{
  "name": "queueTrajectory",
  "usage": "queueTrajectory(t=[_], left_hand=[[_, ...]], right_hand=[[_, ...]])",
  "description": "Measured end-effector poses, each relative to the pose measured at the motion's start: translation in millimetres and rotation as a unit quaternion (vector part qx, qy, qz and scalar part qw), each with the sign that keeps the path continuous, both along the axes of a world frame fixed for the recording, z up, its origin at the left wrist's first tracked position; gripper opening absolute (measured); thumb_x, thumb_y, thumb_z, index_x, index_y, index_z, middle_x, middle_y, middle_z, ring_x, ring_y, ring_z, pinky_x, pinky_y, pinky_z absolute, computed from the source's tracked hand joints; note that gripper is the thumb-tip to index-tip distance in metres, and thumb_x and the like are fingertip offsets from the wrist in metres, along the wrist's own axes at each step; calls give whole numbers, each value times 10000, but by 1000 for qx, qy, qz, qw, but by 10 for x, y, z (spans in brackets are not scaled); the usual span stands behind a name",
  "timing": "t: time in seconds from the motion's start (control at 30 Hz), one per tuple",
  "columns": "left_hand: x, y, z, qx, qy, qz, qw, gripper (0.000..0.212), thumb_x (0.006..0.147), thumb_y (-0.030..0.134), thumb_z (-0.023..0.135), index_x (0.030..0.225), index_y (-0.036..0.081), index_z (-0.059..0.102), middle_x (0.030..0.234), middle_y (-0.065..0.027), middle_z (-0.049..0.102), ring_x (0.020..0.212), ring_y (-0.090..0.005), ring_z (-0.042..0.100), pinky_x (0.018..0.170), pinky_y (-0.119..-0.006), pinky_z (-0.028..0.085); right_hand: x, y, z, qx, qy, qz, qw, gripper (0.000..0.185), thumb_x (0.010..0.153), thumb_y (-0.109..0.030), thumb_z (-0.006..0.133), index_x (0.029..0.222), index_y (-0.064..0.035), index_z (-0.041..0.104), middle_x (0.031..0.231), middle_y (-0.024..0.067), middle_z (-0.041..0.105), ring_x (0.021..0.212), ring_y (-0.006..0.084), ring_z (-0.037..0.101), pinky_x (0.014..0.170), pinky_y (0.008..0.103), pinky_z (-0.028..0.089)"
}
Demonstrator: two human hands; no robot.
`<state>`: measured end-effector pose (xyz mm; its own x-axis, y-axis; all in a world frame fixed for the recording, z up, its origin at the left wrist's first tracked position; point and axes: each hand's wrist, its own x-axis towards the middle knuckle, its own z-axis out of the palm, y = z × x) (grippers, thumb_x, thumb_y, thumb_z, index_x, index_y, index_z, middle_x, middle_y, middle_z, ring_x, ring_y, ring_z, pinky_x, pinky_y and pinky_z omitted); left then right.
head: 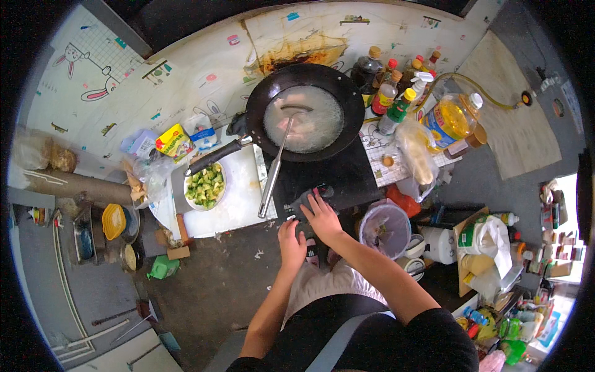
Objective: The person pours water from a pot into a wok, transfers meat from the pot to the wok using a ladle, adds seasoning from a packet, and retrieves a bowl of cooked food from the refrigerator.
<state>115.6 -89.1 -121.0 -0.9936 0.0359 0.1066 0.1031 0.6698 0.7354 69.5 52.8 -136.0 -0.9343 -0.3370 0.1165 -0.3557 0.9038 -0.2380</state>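
My right hand [324, 222] lies with its fingers spread over a dark grey cloth [300, 203] at the front edge of the black stove [344, 179]. Just left of it is my left hand [290, 244], its fingers bent beside a small white object [291, 217]; whether it grips anything cannot be told. Behind both hands a black wok [352, 132] sits on the stove. Cloudy liquid [325, 135] with pale pink pieces, seemingly meat, fills its bottom. A metal ladle [274, 179] rests in it, handle toward me. The wok's black handle [216, 156] points left.
A bowl of chopped broccoli [204, 188] stands on the white counter [244, 186], near seasoning packets [175, 142]. To the right are several sauce bottles [385, 95], a large oil bottle [451, 121] and a yellow hose [469, 79]. A lined bin [385, 228] stands by my right forearm.
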Motion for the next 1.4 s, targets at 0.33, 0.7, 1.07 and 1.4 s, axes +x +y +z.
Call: queueTrajectory(t=[0.33,0.7,1.07,1.4], left_hand=[[-147,312,34,-8,20,-61,998,355,774,51,603,1122,35,534,1204,-166,506,1135,-355,451,980,-425,348],[-117,384,64,-51,27,-96,994,315,766,66,622,1076,48,566,1227,-166,491,1153,-374,427,984,-446,345],[-166,601,23,-88,22,-142,986,376,744,78,619,1105,6,544,1204,-192,464,1134,-397,418,963,-457,368],[-324,959,300,-189,-45,-194,962,540,716,95,649,1205,-39,466,1172,-198,439,1045,-372,446,877,-434,400]], right_hand=[[282,780,231,15,42,9,999,400,767,-147,515,1160,-155,586,1290,117,472,1237,263,423,897,370,431],[-107,1305,-59,151,14,-205,967,433,825,-159,471,1256,-155,515,1233,142,455,1098,285,468,795,357,440],[-42,1329,424,-33,2,-190,981,442,807,-90,483,1247,-126,508,1316,175,387,1134,353,430,910,421,414],[-380,1136,188,11,-56,-88,994,484,871,-311,508,1345,-276,416,1478,68,231,1364,370,148,1063,552,200]])
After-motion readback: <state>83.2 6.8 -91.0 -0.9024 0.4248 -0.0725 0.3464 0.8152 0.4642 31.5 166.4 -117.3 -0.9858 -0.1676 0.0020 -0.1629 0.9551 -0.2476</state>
